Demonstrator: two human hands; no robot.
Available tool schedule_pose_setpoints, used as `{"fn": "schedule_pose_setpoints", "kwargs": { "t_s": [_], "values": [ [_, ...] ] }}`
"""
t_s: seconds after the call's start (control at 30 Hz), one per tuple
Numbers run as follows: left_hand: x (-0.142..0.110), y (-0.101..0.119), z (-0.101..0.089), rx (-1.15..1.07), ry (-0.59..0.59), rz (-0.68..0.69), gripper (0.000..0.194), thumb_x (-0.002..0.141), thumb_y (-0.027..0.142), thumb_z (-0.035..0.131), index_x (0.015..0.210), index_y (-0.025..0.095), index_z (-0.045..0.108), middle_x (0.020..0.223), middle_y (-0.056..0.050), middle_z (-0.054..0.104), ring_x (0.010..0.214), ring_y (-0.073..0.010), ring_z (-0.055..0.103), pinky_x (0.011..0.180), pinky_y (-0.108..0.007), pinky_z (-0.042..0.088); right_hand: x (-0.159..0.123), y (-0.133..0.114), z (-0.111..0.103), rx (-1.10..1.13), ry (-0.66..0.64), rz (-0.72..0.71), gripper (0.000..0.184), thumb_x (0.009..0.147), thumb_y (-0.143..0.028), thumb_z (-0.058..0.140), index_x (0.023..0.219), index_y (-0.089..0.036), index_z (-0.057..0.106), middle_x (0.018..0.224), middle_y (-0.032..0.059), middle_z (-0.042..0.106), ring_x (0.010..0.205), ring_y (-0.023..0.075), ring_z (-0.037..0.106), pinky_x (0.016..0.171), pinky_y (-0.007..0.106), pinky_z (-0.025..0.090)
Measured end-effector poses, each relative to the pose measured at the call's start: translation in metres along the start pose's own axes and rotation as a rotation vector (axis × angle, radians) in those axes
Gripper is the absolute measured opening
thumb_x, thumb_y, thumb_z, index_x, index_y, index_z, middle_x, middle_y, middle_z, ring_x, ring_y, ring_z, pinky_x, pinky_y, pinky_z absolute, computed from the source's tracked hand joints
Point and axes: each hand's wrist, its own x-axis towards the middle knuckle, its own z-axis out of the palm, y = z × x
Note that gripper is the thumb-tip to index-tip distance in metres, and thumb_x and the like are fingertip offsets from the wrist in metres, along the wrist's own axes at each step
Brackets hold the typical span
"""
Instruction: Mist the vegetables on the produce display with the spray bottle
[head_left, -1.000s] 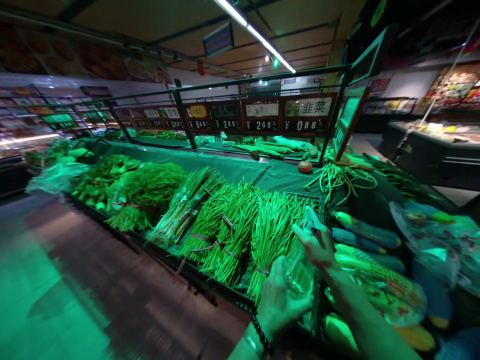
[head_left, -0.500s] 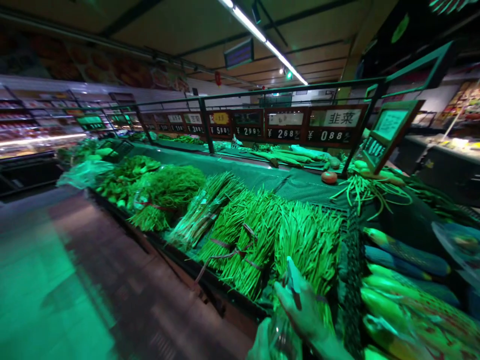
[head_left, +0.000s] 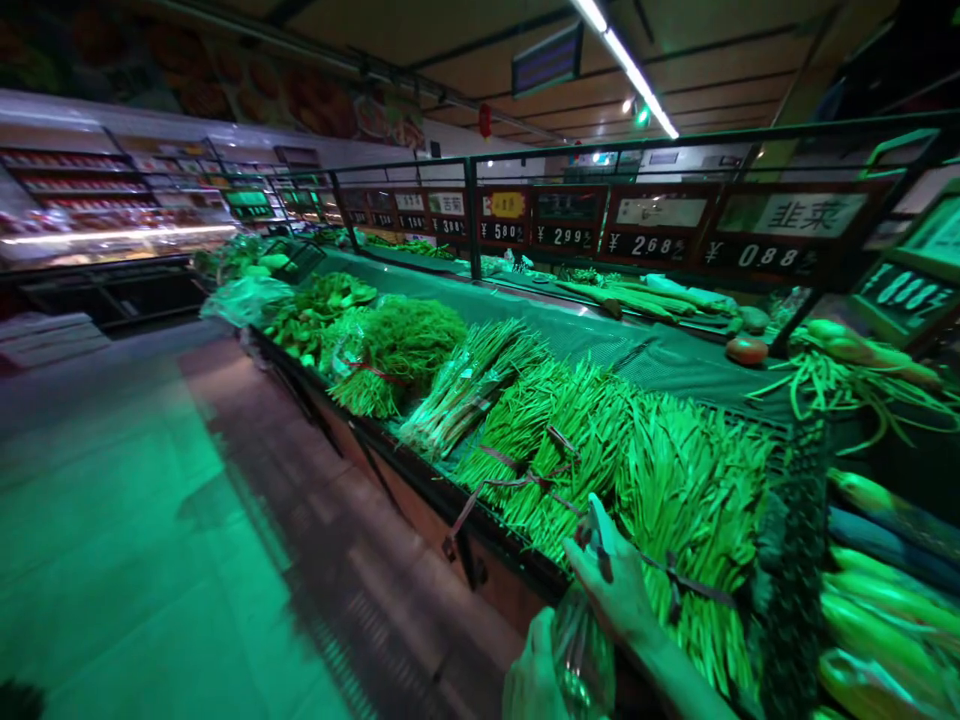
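At the front edge of the green mesh-covered surface (head_left: pixel 664 352), left hand (head_left: pixel 534 672): grasping clear plastic bag (head_left: pixel 586 665).
Right hand (head_left: pixel 613 575): at bag's top; grip cannot be told.
Tied long-leaved green bundle (head_left: pixel 694 490): beside right hand.

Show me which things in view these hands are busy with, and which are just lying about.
In use:
clear, thin plastic bag
left hand, holding the bag
right hand, at the bag's top

Lying about:
thick bundle of long green leaves
bushy, fine-leaved green bunch
round, reddish tomato
brown-framed black price signs
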Motion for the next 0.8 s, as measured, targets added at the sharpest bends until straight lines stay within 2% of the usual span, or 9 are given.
{"fn": "schedule_pose_setpoints", "kwargs": {
  "t_s": [0.07, 0.17, 0.27, 0.37, 0.43, 0.57, 0.67, 0.8],
  "values": [
    [0.009, -0.002, -0.007, -0.016, -0.058, 0.022, 0.074, 0.073, 0.042, 0.083, 0.142, 0.030, 0.062, 0.107, -0.008, 0.086, 0.100, -0.0369, 0.086, 0.079, -0.040, 0.069, 0.003, -0.012, 0.005, -0.001, 0.007, 0.011, 0.085, 0.102, -0.058, 0.068, 0.166, -0.005, 0.050, 0.088, 0.0016, 0.072, 0.073, 0.0208, 0.067, 0.068, 0.033, 0.055],
    [0.019, -0.007, -0.013, -0.008, -0.082, 0.093, 0.077, 0.062, 0.033, 0.083, 0.136, 0.029, 0.060, 0.104, -0.007, 0.084, 0.095, -0.0362, 0.085, 0.078, -0.040, 0.066, 0.001, -0.025, 0.009, 0.027, 0.003, 0.033, 0.082, 0.101, -0.056, 0.070, 0.164, -0.007, 0.052, 0.084, -0.0014, 0.069, 0.069, 0.0185, 0.064, 0.067, 0.031, 0.053],
    [0.022, -0.015, -0.018, -0.007, -0.066, 0.152, 0.075, 0.058, 0.030, 0.082, 0.129, 0.029, 0.057, 0.105, -0.007, 0.083, 0.089, -0.0344, 0.084, 0.073, -0.039, 0.063, -0.004, -0.029, 0.013, 0.082, 0.064, 0.070, 0.080, 0.101, -0.055, 0.069, 0.165, -0.012, 0.051, 0.076, -0.0067, 0.062, 0.059, 0.0152, 0.056, 0.059, 0.029, 0.049],
    [0.023, -0.017, -0.021, 0.008, -0.054, 0.177, 0.066, 0.061, 0.034, 0.079, 0.122, 0.030, 0.054, 0.108, -0.008, 0.082, 0.083, -0.0344, 0.084, 0.067, -0.041, 0.060, -0.004, -0.026, 0.016, 0.092, 0.076, 0.069, 0.078, 0.100, -0.058, 0.072, 0.162, -0.013, 0.053, 0.077, -0.0059, 0.063, 0.059, 0.0156, 0.055, 0.059, 0.029, 0.050],
    [0.023, -0.014, -0.025, 0.015, -0.082, 0.159, 0.065, 0.060, 0.035, 0.079, 0.119, 0.029, 0.053, 0.109, -0.010, 0.081, 0.091, -0.0394, 0.084, 0.071, -0.047, 0.063, 0.000, -0.023, 0.017, 0.076, 0.041, 0.064, 0.076, 0.098, -0.059, 0.075, 0.155, -0.013, 0.058, 0.081, -0.0032, 0.067, 0.063, 0.0166, 0.058, 0.062, 0.030, 0.053],
    [0.024, -0.009, -0.038, -0.026, -0.159, 0.110, 0.085, 0.055, 0.039, 0.088, 0.129, 0.028, 0.048, 0.126, -0.013, 0.078, 0.116, -0.0496, 0.080, 0.096, -0.063, 0.066, 0.010, -0.020, 0.023, 0.059, 0.020, 0.097, 0.079, 0.094, -0.062, 0.077, 0.154, -0.014, 0.059, 0.086, -0.0017, 0.070, 0.066, 0.0166, 0.061, 0.066, 0.031, 0.054],
    [0.031, -0.012, -0.049, -0.006, -0.143, 0.131, 0.086, 0.058, 0.043, 0.089, 0.132, 0.026, 0.049, 0.130, -0.015, 0.076, 0.116, -0.0514, 0.079, 0.099, -0.068, 0.066, 0.016, -0.020, 0.035, 0.060, 0.050, 0.111, 0.078, 0.091, -0.061, 0.079, 0.151, -0.015, 0.062, 0.081, -0.0041, 0.067, 0.063, 0.0159, 0.058, 0.065, 0.031, 0.052],
    [0.053, -0.018, -0.065, 0.041, -0.150, 0.102, 0.085, 0.055, 0.036, 0.091, 0.130, 0.022, 0.053, 0.133, -0.018, 0.073, 0.117, -0.0530, 0.077, 0.103, -0.073, 0.064, 0.032, -0.022, 0.057, 0.076, 0.032, 0.129, 0.070, 0.094, -0.059, 0.079, 0.147, -0.016, 0.064, 0.084, -0.0022, 0.069, 0.066, 0.0163, 0.060, 0.067, 0.032, 0.053]
  ]
}}
